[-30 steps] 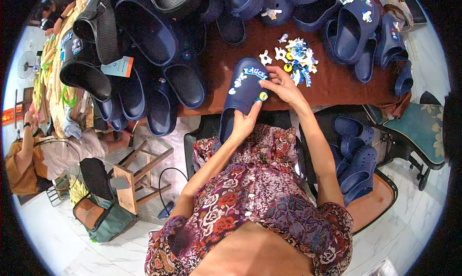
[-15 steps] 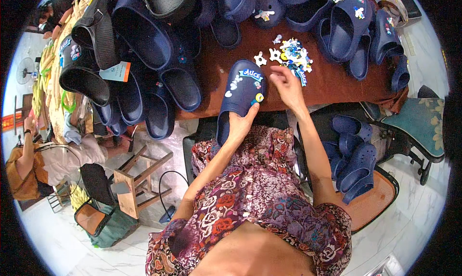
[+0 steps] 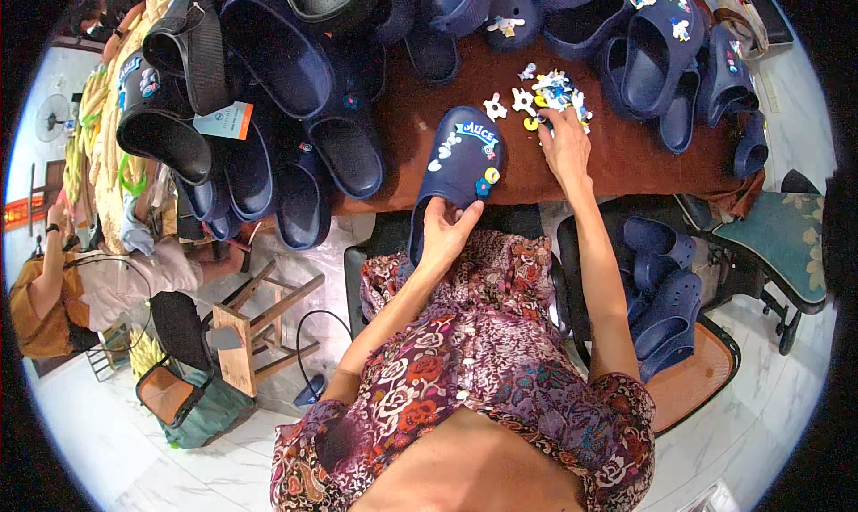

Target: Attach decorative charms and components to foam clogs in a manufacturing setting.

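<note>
My left hand grips a navy clog by its open foot hole, fingers inside and thumb along the side edge. The clog's toe points away from me, over the table edge. On its upper sit a blue lettered charm, white heart-shaped charms, a yellow round charm and a blue charm. My right hand reaches into a pile of loose charms, fingers apart and bent onto it. Two white charms lie beside the pile.
Navy and black clogs crowd the brown-covered table at left, back and right. A tag hangs from a black one. More navy clogs rest on a chair at my right. A wooden stool and another person are at left.
My right hand has moved from beside the clog to the charm pile. My left thumb has slid down toward the foot hole, uncovering the blue charm below the yellow one.
</note>
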### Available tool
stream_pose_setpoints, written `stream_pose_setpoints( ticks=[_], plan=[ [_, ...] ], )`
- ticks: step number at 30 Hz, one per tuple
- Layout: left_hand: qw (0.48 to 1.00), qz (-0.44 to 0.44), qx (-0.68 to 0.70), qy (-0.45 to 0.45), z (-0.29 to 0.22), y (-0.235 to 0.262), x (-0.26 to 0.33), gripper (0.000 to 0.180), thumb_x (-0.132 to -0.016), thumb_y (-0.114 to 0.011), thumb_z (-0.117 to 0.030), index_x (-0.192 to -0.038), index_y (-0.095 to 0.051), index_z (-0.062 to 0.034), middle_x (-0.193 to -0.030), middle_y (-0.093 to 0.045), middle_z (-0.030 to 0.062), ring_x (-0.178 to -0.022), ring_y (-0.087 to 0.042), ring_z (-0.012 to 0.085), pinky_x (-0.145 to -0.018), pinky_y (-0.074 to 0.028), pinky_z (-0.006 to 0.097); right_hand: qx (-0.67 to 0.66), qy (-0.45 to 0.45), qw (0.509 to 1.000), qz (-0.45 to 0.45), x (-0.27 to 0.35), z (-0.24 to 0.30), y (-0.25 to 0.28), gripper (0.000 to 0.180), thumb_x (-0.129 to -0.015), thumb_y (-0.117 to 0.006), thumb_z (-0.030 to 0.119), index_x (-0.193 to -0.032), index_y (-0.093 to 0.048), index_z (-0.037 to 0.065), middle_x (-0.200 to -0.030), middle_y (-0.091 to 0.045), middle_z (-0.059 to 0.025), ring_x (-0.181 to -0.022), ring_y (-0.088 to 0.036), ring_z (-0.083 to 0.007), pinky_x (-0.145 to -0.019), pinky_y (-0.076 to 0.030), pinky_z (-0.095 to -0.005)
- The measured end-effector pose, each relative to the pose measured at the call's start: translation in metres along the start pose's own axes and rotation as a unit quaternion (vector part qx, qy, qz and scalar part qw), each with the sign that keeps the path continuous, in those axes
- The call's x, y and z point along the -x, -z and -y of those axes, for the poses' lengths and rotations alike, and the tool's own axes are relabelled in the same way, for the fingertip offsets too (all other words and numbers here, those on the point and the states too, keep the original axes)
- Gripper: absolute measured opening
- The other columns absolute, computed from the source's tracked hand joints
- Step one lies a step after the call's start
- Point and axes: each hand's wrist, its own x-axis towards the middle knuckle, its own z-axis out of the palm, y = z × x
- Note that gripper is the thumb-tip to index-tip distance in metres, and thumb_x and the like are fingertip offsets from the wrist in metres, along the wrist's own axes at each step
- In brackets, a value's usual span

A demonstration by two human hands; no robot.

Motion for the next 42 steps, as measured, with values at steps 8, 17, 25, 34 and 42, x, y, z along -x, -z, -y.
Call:
stream_pose_setpoints(
  ticks=[8, 17, 25, 34, 42],
  plan=[
    [0.998, 0.004, 0.055, 0.008, -0.012, 0.0, 0.009, 0.027, -0.089, -0.067, -0.002, -0.114, -0.057, 0.0003, -0.094, -0.063, -0.0024, -0.078, -0.056, 0.0033, -0.069, -0.044, 0.017, -0.111, -0.046, 0.993, -0.012, 0.005, 0.007, 0.014, 0.016, -0.09, -0.064, 0.019, -0.101, -0.068, 0.008, -0.096, -0.06, -0.0154, -0.081, -0.064, -0.0344, -0.071, -0.05, -0.0441],
    [0.998, 0.005, 0.05, 0.031, -0.01, 0.002, 0.008, 0.024, -0.089, -0.067, -0.002, -0.112, -0.059, 0.0006, -0.094, -0.062, -0.0015, -0.081, -0.055, 0.0036, -0.071, -0.044, 0.018, -0.53, -0.137, 0.821, 0.162, 0.093, 0.074, 0.021, 0.017, -0.096, -0.061, 0.01, -0.11, -0.065, 0.001, -0.092, -0.067, -0.0009, -0.078, -0.059, -0.0046, -0.068, -0.048, -0.0207],
    [0.998, 0.016, 0.06, 0.016, -0.004, 0.005, 0.009, 0.023, -0.09, -0.065, -0.001, -0.112, -0.059, 0.0017, -0.099, -0.065, 0.0012, -0.085, -0.056, 0.005, -0.075, -0.044, 0.019, -0.56, -0.172, 0.795, 0.156, 0.107, 0.089, 0.001, 0.013, -0.093, -0.064, 0.008, -0.104, -0.063, 0.001, -0.095, -0.066, -0.0008, -0.081, -0.058, -0.005, -0.07, -0.047, -0.0212],
    [0.997, 0.0, 0.074, 0.027, -0.005, 0.001, 0.012, 0.03, -0.087, -0.068, 0.001, -0.115, -0.058, 0.0021, -0.1, -0.065, 0.0011, -0.083, -0.057, 0.0039, -0.071, -0.045, 0.018, -0.583, -0.188, 0.779, 0.132, 0.111, 0.084, -0.005, 0.011, -0.091, -0.067, 0.003, -0.101, -0.064, 0.0, -0.097, -0.067, -0.0035, -0.083, -0.061, -0.0074, -0.074, -0.049, -0.0217],
    [0.998, -0.017, 0.054, 0.026, -0.002, -0.001, 0.009, 0.031, -0.084, -0.07, 0.003, -0.112, -0.058, 0.0016, -0.097, -0.065, 0.0012, -0.075, -0.055, 0.0028, -0.063, -0.043, 0.017, -0.594, -0.204, 0.765, 0.142, 0.104, 0.088, 0.001, 0.009, -0.089, -0.069, 0.004, -0.094, -0.063, 0.0, -0.092, -0.067, -0.0021, -0.08, -0.061, -0.0075, -0.073, -0.049, -0.0208]
  ],
)
